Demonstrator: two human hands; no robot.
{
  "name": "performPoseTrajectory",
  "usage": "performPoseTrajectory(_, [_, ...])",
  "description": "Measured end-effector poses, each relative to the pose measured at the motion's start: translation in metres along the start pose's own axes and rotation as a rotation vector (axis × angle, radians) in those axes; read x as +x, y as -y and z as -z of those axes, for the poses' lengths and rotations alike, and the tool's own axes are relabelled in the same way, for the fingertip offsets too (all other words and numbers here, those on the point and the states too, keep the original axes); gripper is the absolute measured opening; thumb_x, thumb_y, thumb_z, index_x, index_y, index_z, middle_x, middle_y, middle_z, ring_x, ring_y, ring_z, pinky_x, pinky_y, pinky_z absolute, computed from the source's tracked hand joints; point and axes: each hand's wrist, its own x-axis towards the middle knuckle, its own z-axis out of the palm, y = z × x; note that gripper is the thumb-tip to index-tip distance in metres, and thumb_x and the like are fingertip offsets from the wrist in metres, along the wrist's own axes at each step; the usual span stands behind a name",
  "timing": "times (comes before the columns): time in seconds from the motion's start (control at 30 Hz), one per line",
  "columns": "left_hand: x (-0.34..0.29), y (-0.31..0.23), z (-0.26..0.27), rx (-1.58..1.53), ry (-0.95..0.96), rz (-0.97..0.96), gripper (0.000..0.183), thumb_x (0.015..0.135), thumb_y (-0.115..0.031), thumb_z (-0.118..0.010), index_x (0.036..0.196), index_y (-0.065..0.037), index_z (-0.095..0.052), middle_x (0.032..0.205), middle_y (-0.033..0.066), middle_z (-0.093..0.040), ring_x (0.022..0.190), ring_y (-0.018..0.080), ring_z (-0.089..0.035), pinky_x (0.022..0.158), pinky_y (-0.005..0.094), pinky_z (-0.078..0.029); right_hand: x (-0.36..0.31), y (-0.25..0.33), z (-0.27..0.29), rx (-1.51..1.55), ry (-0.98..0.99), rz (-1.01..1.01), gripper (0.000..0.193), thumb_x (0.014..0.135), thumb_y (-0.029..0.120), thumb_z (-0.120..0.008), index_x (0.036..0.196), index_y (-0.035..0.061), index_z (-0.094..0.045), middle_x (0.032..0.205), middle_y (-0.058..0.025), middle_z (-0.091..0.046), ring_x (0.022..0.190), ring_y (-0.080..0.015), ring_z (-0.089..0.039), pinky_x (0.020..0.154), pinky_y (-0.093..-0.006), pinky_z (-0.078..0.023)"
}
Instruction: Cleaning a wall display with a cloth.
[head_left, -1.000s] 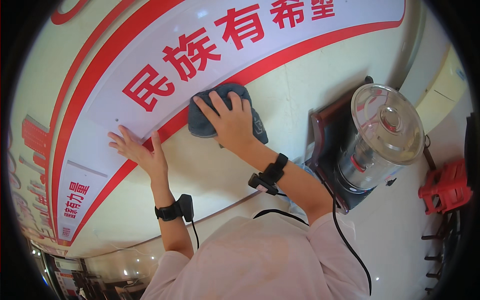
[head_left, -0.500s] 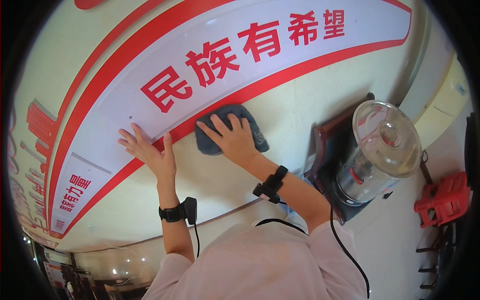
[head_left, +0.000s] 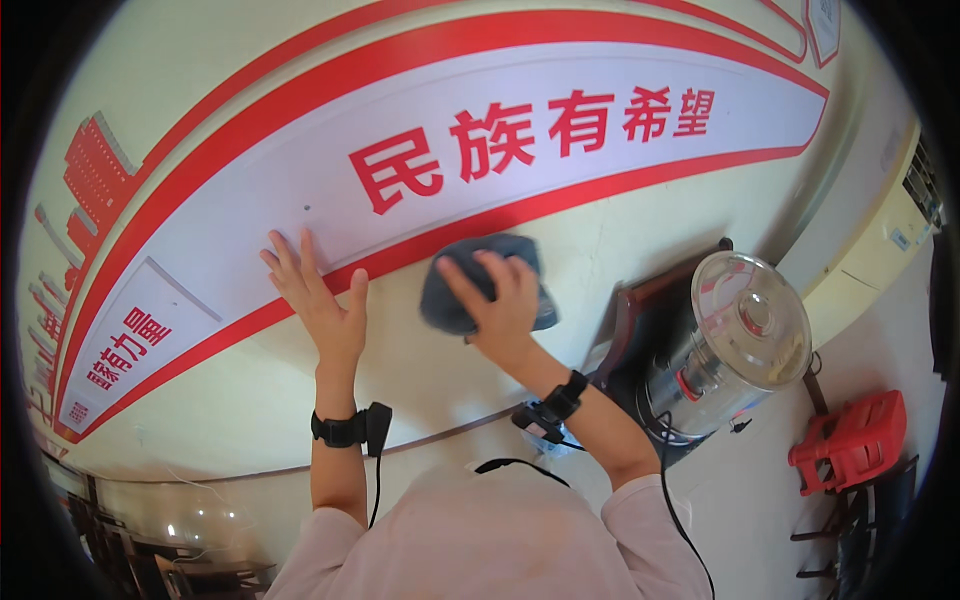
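Note:
My left hand (head_left: 322,305) rests with spread fingers on a white sign (head_left: 245,235) with red lettering, fixed to the wall. Its fingertips are just below a small dark dot on the panel, and its palm crosses the red border (head_left: 610,188). To the right, my right hand (head_left: 510,315) presses a folded dark grey cloth (head_left: 447,305) against the wall at the lower edge of that border. Its fingers bend over the cloth, which looks smeared by motion. Each wrist wears a black strap with a small box and a cable.
At the right, a steel urn (head_left: 690,375) with a shiny lid (head_left: 750,320) stands on a dark wooden chair (head_left: 640,320). Beyond it are a red plastic stool (head_left: 850,440) and a cream cabinet-like unit (head_left: 870,255). Dark furniture (head_left: 210,578) shows at the lower left.
The head view has shifted, so the sign looks more level and more of the right side shows. My right hand has moved with the cloth slightly; my left hand stays on the panel.

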Motion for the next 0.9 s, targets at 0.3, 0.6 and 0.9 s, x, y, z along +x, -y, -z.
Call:
performPoseTrajectory(0.3, [0.002, 0.026, 0.026, -0.108, -0.095, -0.070, 0.063, 0.084, -0.025, -0.063, 0.139, -0.005, -0.039, 0.147, 0.0202, -0.030, 0.135, 0.0365, -0.029, 0.108, 0.0470, -0.025, 0.001, -0.066, -0.005, -0.273, 0.158, 0.065, 0.075, 0.057, 0.007, -0.072, 0.127, 0.0258, -0.056, 0.122, -0.0100, -0.051, 0.102, -0.0356, -0.049, 0.079, -0.0473, -0.046])
performPoseTrajectory(0.6, [0.060, 0.014, 0.029, -0.230, -0.207, -0.245, 0.061, 0.080, -0.021, -0.065, 0.134, -0.004, -0.043, 0.144, 0.0215, -0.034, 0.135, 0.0407, -0.028, 0.107, 0.0524, -0.024, 0.117, -0.033, 0.075, -0.216, -0.434, 0.000, 0.064, 0.059, 0.013, -0.076, 0.121, 0.0100, -0.059, 0.122, -0.0126, -0.056, 0.109, -0.0329, -0.050, 0.093, -0.0417, -0.038])
performPoseTrajectory(0.9, [0.093, -0.015, 0.008, -0.146, -0.140, -0.288, 0.065, 0.079, -0.020, -0.064, 0.137, -0.002, -0.040, 0.139, 0.0150, -0.044, 0.134, 0.0366, -0.032, 0.110, 0.0494, -0.022, 0.193, -0.001, 0.020, -0.185, -0.217, 0.481, 0.051, 0.061, 0.018, -0.071, 0.111, 0.0179, -0.065, 0.125, -0.0080, -0.057, 0.105, -0.0344, -0.053, 0.085, -0.0444, -0.044])
